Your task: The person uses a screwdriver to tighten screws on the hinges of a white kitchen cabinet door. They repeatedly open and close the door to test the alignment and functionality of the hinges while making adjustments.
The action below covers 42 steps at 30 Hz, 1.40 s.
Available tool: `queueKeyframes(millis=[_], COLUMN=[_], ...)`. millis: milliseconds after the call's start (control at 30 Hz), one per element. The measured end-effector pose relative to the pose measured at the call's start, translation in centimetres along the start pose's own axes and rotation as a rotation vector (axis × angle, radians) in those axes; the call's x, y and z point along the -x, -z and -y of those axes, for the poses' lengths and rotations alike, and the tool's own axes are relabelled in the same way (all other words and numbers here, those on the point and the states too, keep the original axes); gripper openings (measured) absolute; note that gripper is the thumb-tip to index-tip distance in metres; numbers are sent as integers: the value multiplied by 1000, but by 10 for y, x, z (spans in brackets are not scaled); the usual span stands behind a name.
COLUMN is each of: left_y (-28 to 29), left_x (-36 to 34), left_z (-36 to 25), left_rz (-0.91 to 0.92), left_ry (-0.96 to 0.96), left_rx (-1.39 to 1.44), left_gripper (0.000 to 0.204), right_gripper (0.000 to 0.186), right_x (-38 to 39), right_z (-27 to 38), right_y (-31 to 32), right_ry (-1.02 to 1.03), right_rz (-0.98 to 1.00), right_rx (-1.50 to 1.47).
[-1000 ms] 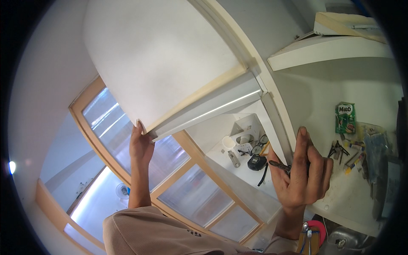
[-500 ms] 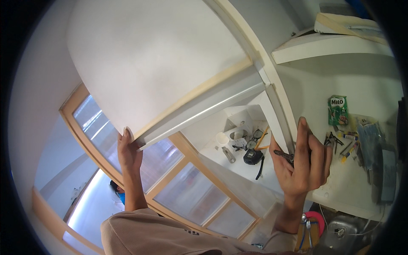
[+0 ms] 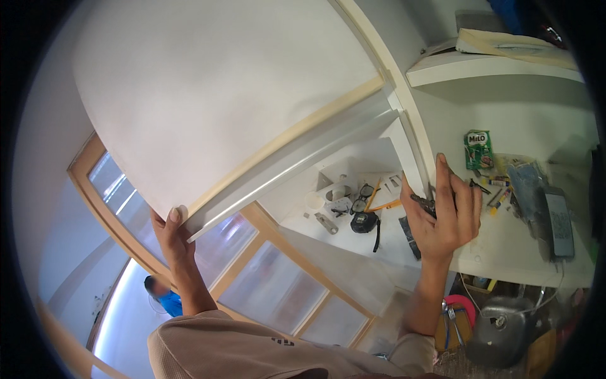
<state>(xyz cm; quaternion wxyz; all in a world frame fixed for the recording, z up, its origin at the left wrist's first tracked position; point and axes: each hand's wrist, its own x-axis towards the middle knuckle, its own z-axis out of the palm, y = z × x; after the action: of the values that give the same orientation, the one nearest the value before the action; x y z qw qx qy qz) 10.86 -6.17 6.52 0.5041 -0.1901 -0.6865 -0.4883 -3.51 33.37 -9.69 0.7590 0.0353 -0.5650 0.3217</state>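
A wide white cabinet door [image 3: 221, 95] with a cream edge strip slants across the upper view. Its lower left corner is pinched by my left hand [image 3: 172, 234], thumb on the face and the other fingers mostly hidden behind. My right hand [image 3: 447, 221] is at the narrow white frame post [image 3: 409, 155], where the cabinet opening ends. Between its thumb and fingers is a small dark metal tool [image 3: 424, 204], mostly covered, so its kind does not show. Inside the opening, beyond the hands, lie a black tape measure [image 3: 364, 222], eyeglasses [image 3: 362, 198] and an orange pencil [image 3: 386, 206].
On the right-hand shelf are a green carton [image 3: 478, 150], glue sticks [image 3: 500, 202], a blue plastic packet [image 3: 527, 186] and a grey box-shaped device [image 3: 559, 224] with a cable. A metal sink [image 3: 499, 335] is below. Framed glass panels [image 3: 274, 278] stand lower left; a person in blue [image 3: 167, 302] is beyond.
The door's held corner and my left hand have shifted down and left in view. My right hand stays by the post with the dark tool. The whole view has shifted slightly.
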Motion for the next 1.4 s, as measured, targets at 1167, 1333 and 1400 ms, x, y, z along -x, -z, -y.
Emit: queueKeyframes(millis=[1167,1333,1400], left_y=[-81,-95,-100], left_x=[34,45,52], left_z=[-46,-84,-93], left_rz=[636,442,413], left_ry=[-538,-521,-491], left_rx=[864,930,892], left_gripper=[92,61,57], right_gripper=[54,57,58], right_x=[6,13,13], right_z=[19,31,44], right_y=[20,42,56], right_ry=[104,68,25], right_rz=[276,427,415], right_rx=[491,548,530])
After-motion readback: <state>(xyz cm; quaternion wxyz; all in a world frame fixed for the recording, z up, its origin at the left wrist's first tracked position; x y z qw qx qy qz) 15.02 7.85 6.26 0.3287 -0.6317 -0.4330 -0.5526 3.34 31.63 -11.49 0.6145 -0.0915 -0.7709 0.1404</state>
